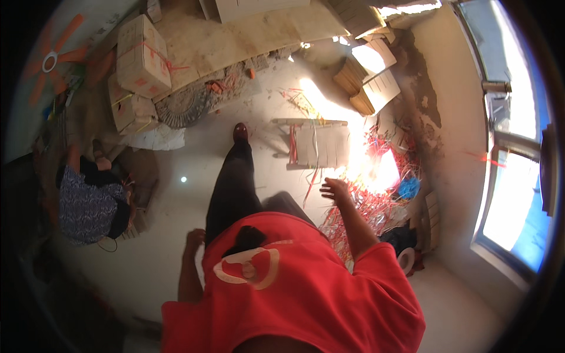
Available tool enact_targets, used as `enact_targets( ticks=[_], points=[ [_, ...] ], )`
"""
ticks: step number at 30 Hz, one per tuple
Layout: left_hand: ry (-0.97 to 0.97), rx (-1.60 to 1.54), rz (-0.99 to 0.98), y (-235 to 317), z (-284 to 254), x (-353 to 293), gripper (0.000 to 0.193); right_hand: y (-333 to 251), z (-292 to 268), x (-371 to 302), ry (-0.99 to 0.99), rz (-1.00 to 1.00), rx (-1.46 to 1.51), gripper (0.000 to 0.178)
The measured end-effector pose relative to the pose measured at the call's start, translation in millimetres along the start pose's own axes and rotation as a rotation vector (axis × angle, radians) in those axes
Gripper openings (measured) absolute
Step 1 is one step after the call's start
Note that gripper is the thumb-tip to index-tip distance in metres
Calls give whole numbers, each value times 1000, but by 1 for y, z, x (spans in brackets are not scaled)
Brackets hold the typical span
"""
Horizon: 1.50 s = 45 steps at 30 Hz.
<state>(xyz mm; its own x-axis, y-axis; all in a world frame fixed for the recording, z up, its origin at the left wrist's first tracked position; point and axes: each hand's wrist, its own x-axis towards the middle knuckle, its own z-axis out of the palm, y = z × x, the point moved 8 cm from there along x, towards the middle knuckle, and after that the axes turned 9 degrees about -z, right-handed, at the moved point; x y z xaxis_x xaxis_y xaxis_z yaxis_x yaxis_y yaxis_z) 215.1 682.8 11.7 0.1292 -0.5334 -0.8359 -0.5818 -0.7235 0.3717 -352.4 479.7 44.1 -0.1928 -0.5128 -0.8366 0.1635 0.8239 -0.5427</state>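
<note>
My right hand (335, 189) reaches forward with its fingers spread and nothing in them. It is nearest to a pale, low panel-like piece (329, 146) with a bar along its far edge and straps hanging over it. The hand appears apart from it. Down beside my left thigh hangs my left hand (195, 238); its fingers are too small and dim to make out. One of my legs is stretched forward, its dark red shoe (240, 133) on the floor.
Tangled red and white strapping (362, 226) covers the floor at right, beside a blue bundle (408, 188). Folded cardboard (379, 88) leans beyond. Cartons (143, 56) and a ridged round object (183, 107) stand far left. A person (91, 203) sits at left.
</note>
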Motion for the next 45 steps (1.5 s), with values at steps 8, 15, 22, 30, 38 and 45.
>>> enact_targets(
  ticks=[8, 15, 22, 30, 38, 45],
  points=[
    [73, -489, 187, 247, -203, 102, 33, -71, 89, 20, -94, 14, 149, 31],
    [-58, -361, 242, 359, -192, 154, 33, -183, 125, 90, -122, -39, 45, 30],
    [-279, -272, 168, 466, -114, 165, 35, -226, 56, 284, -90, -713, -745, 36],
    [-87, 259, 192, 633, -50, 180, 18, -429, 130, 259, -508, -416, -1213, 50],
    [-498, -443, -159, 696, -85, 138, 13, -341, 169, 324, -914, -554, -1517, 35],
    [-233, -242, 0, 698, -62, 247, 28, -153, 132, 365, -1094, -99, -1550, 63]
  ],
)
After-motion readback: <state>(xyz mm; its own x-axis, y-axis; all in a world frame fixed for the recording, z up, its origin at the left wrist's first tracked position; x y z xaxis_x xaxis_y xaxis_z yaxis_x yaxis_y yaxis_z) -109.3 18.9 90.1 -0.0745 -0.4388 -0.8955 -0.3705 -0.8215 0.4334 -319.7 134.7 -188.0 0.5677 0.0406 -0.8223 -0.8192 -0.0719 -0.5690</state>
